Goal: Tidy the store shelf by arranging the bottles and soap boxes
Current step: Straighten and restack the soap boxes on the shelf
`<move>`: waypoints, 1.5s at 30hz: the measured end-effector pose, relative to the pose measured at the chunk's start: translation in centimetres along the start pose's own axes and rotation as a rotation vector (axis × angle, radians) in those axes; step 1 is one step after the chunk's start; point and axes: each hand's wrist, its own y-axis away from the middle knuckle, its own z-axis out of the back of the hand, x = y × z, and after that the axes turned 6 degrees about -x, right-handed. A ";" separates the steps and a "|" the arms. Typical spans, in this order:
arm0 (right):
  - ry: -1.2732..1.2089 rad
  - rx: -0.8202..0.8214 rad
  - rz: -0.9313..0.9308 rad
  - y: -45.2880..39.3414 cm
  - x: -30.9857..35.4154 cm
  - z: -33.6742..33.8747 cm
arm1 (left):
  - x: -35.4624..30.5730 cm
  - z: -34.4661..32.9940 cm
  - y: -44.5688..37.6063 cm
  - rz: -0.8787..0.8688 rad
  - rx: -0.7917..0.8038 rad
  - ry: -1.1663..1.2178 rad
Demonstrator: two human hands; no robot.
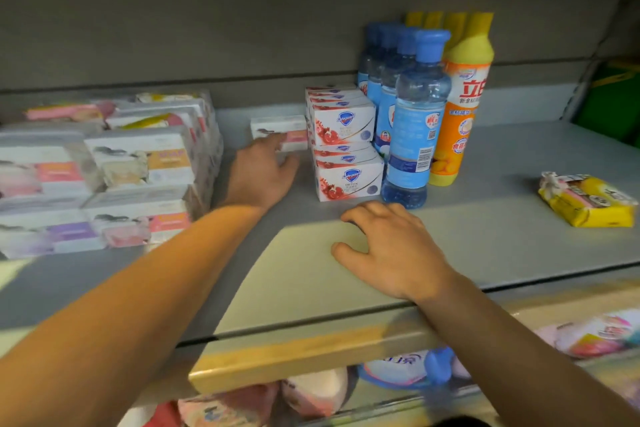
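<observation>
Soap box (pixel 278 132) partly hidden behind left hand (pixel 258 173).

You can read "Safeguard" and "DETOX" on the white soap boxes (pixel 348 180); large red Chinese characters mark the orange-and-yellow detergent bottle (pixel 460 107).

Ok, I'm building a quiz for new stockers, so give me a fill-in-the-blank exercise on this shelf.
1. The left hand reaches toward a lone white soap box at the ____ of the shelf.
2. The right hand rests on the shelf, holding ____.
3. The front blue bottle stands directly beside an orange bottle with a ____ cap.

Missing words: back; nothing; yellow
</observation>
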 end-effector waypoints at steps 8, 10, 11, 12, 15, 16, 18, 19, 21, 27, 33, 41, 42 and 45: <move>-0.022 -0.071 0.063 0.2 1.4 0.7 | 1.3 10.5 11.0 0.087 0.232 0.268; -0.134 -0.094 0.093 -0.3 3.2 0.5 | 3.0 13.3 12.6 0.127 0.215 0.252; -0.183 -0.106 0.118 -0.9 4.4 0.3 | 3.9 14.4 13.1 0.165 0.193 0.242; -0.226 -0.114 0.147 -1.5 5.8 0.0 | 4.9 15.4 13.5 0.209 0.167 0.232; -0.322 -0.146 0.237 -3.8 10.6 -1.2 | 7.4 17.9 14.5 0.338 0.054 0.193; -0.341 -0.167 0.264 -4.5 12.2 -1.7 | 8.1 18.5 14.7 0.355 0.005 0.201; -0.359 -0.210 0.307 -5.8 15.0 -2.8 | 8.9 19.2 15.2 0.404 -0.077 0.281; -0.356 -0.212 0.315 -6.4 16.2 -3.5 | 9.0 19.5 15.4 0.433 -0.108 0.332; -0.294 -0.195 0.307 -6.9 17.8 -4.7 | 9.1 19.7 15.6 0.487 -0.168 0.436; -0.285 -0.246 0.346 -6.5 18.7 -6.3 | 10.0 19.9 15.6 0.612 -0.308 0.725; -0.537 -0.184 0.256 -5.5 18.5 -5.0 | 10.4 19.8 15.5 0.634 -0.334 0.795; -1.289 0.128 -0.096 -3.4 17.0 -3.8 | 10.1 19.6 15.9 0.351 -0.093 0.599; -1.333 0.154 -0.128 -3.3 16.9 -3.9 | 10.1 19.7 16.0 0.289 -0.034 0.581; -1.432 0.218 -0.188 -3.3 16.7 -3.9 | 10.2 19.7 16.2 0.187 0.074 0.579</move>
